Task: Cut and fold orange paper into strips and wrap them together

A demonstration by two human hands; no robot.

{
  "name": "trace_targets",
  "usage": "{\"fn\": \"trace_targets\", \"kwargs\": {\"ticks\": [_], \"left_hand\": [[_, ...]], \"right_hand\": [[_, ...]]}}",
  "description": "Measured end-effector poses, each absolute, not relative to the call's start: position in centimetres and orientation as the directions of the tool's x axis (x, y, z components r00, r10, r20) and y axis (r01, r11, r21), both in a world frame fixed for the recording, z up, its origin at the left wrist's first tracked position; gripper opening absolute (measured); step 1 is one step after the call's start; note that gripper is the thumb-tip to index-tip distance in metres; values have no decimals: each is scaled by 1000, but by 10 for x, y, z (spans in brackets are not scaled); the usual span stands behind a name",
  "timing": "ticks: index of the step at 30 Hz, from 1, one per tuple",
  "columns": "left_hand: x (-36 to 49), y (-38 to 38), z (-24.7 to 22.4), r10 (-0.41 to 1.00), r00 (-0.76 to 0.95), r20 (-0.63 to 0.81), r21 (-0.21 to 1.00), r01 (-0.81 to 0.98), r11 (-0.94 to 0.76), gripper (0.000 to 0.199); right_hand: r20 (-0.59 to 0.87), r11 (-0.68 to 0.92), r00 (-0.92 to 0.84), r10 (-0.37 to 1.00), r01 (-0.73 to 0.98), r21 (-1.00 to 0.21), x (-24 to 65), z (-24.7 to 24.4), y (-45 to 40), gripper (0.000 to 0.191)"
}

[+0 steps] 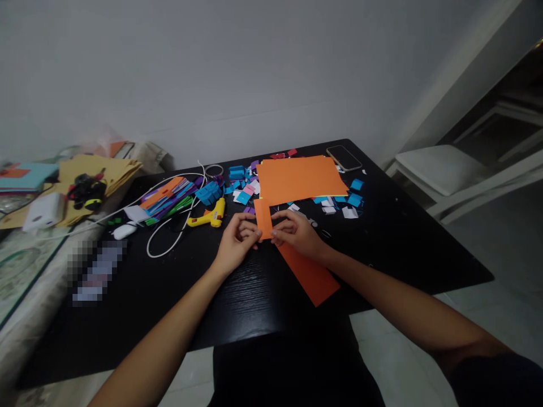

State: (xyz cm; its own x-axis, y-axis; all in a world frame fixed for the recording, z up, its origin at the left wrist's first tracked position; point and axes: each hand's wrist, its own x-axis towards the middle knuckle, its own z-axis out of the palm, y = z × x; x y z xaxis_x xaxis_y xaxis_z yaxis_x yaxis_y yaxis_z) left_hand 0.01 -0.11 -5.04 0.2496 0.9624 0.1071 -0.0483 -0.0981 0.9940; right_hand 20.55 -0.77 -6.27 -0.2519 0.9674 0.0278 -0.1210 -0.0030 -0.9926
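A small orange paper piece is held upright between my two hands over the black table. My left hand pinches its left edge between thumb and fingers. At its right edge, my right hand grips it the same way. A longer orange strip lies on the table under my right hand, slanting toward the front edge. Just beyond the hands rests a large orange sheet on top of other paper, with a yellow edge showing below it.
Left of my hands lie a yellow glue gun, a white cable, a white mouse and stacked coloured strips. Small blue and white pieces surround the sheet. A phone sits at the back right; a white chair stands beyond.
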Motion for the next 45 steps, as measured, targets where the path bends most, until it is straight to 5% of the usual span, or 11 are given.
{"fn": "trace_targets", "kwargs": {"ticks": [26, 30, 36, 45], "left_hand": [[-1, -4, -40, 936, 351, 28, 999, -33, -18, 36], [-2, -4, -39, 939, 343, 11, 1000, -21, -4, 31], [-2, -2, -41, 943, 334, -15, 999, -27, 26, 34], [-2, -1, -43, 943, 331, -30, 998, -36, 44, 38]], "right_hand": [[-56, -113, -320, 946, -165, -980, 208, -58, -7, 23], [-5, -44, -253, 967, -149, -988, 207, -57, -10, 27], [281, 290, -108, 954, 75, -954, 205, -55, -15, 31], [297, 322, -197, 934, 107, -941, 208, -58, -14, 33]]}}
